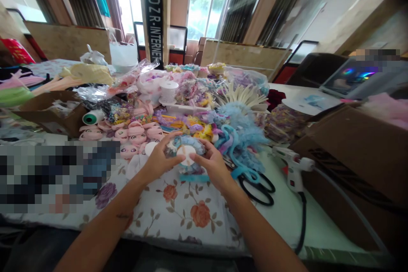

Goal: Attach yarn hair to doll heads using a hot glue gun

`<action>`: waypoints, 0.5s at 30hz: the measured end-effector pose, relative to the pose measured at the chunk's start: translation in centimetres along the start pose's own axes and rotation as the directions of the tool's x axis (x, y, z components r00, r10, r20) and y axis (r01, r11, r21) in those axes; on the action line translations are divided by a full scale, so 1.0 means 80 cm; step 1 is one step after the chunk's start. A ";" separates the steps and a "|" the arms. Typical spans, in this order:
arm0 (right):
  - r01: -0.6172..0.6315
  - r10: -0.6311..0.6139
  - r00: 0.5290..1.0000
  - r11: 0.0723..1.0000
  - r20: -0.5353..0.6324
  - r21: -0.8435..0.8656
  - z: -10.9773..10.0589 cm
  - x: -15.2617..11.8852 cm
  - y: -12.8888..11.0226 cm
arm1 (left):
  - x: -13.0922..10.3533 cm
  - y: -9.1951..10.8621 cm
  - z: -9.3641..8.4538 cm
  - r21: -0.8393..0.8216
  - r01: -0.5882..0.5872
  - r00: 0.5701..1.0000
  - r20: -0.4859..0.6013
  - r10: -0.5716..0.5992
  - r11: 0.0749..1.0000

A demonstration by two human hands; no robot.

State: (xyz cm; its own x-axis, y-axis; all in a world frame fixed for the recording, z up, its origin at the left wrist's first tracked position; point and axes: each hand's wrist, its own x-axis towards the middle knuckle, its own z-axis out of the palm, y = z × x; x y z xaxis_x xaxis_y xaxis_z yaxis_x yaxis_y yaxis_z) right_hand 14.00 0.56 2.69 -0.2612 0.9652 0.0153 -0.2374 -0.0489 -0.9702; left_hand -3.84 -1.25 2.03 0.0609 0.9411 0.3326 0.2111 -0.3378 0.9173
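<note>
Over the flowered cloth (172,212), my left hand (161,157) and my right hand (215,161) hold a pale blue ruffled piece (196,143) between them. A white round disc (184,156) on it faces me, with both thumbs pressed against the disc. My fingers curl around the sides, and their tips are partly hidden. Another white disc (151,148) lies beside my left hand. Below the held piece is a bright blue strip (194,177). Black-handled scissors (259,191) lie to the right of my right hand, partly under light blue fuzzy strips (245,174).
Pink doll heads (137,133) lie beyond my left hand, near a cardboard box (51,112). Blue tulle (248,131) and a white spool (168,91) sit in the pile behind. A white glue gun (293,172) with its cord stands right, beside a large carton (357,165).
</note>
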 end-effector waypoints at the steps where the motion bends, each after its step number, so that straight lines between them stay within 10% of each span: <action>1: -0.001 0.001 1.000 1.000 0.000 0.010 0.002 0.001 0.001 | 0.000 -0.002 0.001 -0.055 0.019 1.000 -0.004 -0.019 0.998; 7: 0.022 -0.024 0.998 0.999 -0.062 -0.031 -0.002 0.004 0.014 | 0.000 -0.012 0.002 0.026 -0.088 0.981 -0.173 0.091 0.996; 10: 0.097 -0.112 0.990 0.981 -0.082 -0.167 -0.011 0.007 0.021 | -0.002 -0.007 -0.002 0.333 -0.302 0.857 -0.317 0.408 0.893; 13: 0.220 -0.226 0.974 0.890 0.032 -0.399 -0.016 0.006 0.024 | -0.006 0.001 -0.001 0.477 -0.459 0.752 -0.241 0.614 0.749; 15: 0.317 -0.274 0.948 0.802 0.159 -0.507 -0.016 0.003 0.022 | -0.009 0.004 0.003 0.474 -0.514 0.766 -0.122 0.631 0.715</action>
State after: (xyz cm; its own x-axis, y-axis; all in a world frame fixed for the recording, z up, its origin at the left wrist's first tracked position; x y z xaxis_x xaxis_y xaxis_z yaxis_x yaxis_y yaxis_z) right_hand 14.69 1.04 0.73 -0.3310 0.8881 0.3190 0.2008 0.3966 -0.8958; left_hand -3.56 -2.01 2.04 0.0607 0.5060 0.8604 0.5821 -0.7182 0.3813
